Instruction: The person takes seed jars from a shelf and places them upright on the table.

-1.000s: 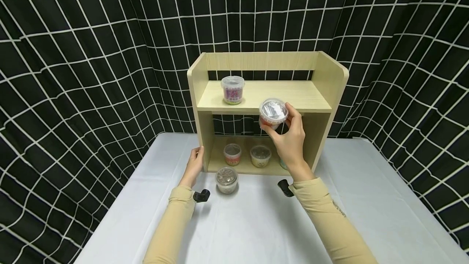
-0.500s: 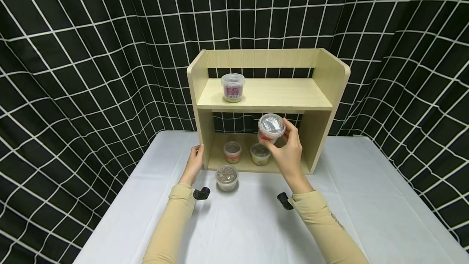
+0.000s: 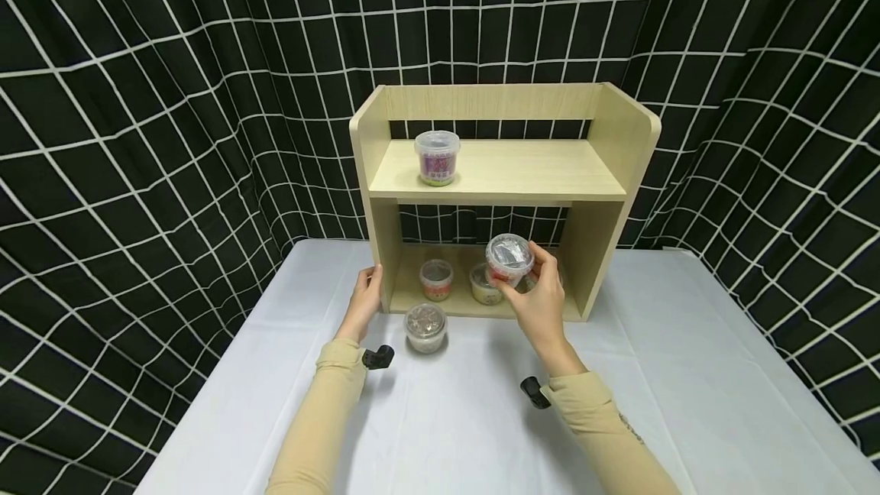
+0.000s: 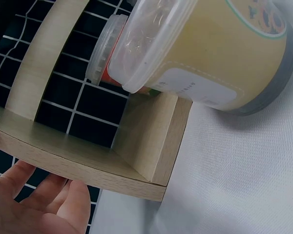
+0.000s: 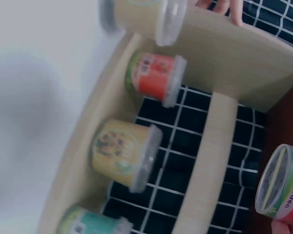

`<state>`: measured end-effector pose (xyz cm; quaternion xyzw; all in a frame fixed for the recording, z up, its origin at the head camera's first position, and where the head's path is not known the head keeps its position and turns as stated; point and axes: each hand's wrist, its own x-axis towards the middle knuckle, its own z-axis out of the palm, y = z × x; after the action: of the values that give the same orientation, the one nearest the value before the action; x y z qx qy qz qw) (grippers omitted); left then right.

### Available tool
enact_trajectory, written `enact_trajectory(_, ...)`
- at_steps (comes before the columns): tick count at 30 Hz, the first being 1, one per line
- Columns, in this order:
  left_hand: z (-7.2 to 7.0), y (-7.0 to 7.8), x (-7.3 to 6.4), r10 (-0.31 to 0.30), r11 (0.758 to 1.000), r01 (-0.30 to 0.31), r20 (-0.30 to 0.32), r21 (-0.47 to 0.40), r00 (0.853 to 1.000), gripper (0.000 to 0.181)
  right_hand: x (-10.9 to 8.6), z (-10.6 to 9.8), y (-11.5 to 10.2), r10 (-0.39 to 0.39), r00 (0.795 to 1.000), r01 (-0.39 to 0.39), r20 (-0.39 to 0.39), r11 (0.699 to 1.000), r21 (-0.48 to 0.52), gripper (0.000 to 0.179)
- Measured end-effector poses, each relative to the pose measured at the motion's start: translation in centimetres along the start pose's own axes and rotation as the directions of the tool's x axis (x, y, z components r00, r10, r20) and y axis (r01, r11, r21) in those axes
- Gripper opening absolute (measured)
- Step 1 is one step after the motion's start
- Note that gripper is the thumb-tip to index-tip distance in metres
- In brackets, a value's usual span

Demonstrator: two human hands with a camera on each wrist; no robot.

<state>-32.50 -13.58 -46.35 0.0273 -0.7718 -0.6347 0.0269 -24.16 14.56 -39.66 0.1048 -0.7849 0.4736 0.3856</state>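
My right hand [image 3: 543,308] pinches a clear-lidded plastic tub [image 3: 509,257] between thumb and fingers, in front of the shelf unit's lower opening. Its red and green label with "little garden" shows in the right wrist view. Behind it, a yellow-labelled tub [image 3: 483,294] on the lower shelf is partly covered. To the left stands a red-labelled tub [image 3: 436,281]. A teal tub [image 5: 90,223] shows in the right wrist view, mostly hidden by my hand in the head view. My left hand [image 3: 360,308] touches the left side panel [image 3: 381,250] with relaxed fingers.
A cream-coloured tub [image 3: 425,329] stands on the white-covered table [image 3: 467,411], just in front of the unit. Another tub [image 3: 437,160], purple-labelled, sits on the upper shelf [image 3: 529,170]. Black cloth with a white grid [image 3: 206,121] surrounds the table.
My right hand has lowered the held tub from the upper shelf's front edge to before the lower opening, now overlapping the yellow-labelled tub. The left hand stays at the side panel.
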Motion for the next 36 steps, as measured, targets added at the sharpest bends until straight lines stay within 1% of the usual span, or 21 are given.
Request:
enact_trajectory(4, 0.1, 0.0, 0.1, 0.021, 1.0, -0.021, -0.006, 0.019, 1.0, 0.067, -0.7, 0.3, 0.5, 0.05, 0.998, -0.05, 0.023, 0.999, 0.007, 0.079)
enact_trajectory(5, 0.2, 0.0, 0.0, 0.031, 0.999, -0.031, -0.015, 0.035, 0.999, 0.068, -0.9, 0.3, 0.6, 0.064, 0.997, -0.065, 0.032, 0.998, 0.013, 0.079)
enact_trajectory(8, 0.2, -0.2, 0.1, 0.036, 0.999, -0.035, -0.02, 0.042, 0.999, 0.071, -1.5, 0.6, 1.0, 0.1, 0.994, -0.101, 0.052, 0.995, 0.024, 0.077)
enact_trajectory(11, 0.1, -0.2, 0.2, 0.026, 0.999, -0.026, -0.014, 0.027, 1.0, 0.07, -2.2, 1.0, 1.5, 0.13, 0.989, -0.132, 0.076, 0.991, 0.023, 0.077)
enact_trajectory(12, 0.1, -0.3, 0.4, 0.016, 1.0, -0.016, -0.003, 0.014, 1.0, 0.07, -2.5, 1.2, 1.6, 0.138, 0.987, -0.14, 0.084, 0.99, 0.02, 0.077)
enact_trajectory(16, 0.0, -0.2, 0.2, 0.002, 1.0, -0.002, 0.006, 0.003, 1.0, 0.068, -3.5, 1.6, 2.2, 0.174, 0.978, -0.176, 0.117, 0.984, 0.008, 0.077)
enact_trajectory(21, 0.0, -0.1, 0.0, 0.002, 1.0, -0.002, 0.009, 0.002, 1.0, 0.068, -4.6, 1.9, 2.5, 0.219, 0.965, -0.223, 0.146, 0.975, 0.011, 0.078)
enact_trajectory(25, 0.0, 0.1, 0.0, 0.006, 1.0, -0.006, 0.001, -0.001, 1.0, 0.069, -5.3, 2.1, 2.9, 0.235, 0.958, -0.238, 0.166, 0.971, -0.002, 0.08)
enact_trajectory(31, -0.1, 0.2, 0.0, 0.005, 1.0, -0.005, -0.009, -0.003, 1.0, 0.067, -6.3, 2.8, 3.6, 0.239, 0.956, -0.238, 0.172, 0.971, -0.028, 0.078)
enact_trajectory(36, -0.1, 0.2, -0.1, 0.002, 1.0, -0.002, -0.01, -0.004, 1.0, 0.067, -7.0, 3.2, 4.1, 0.281, 0.938, -0.271, 0.202, 0.96, -0.074, 0.076)
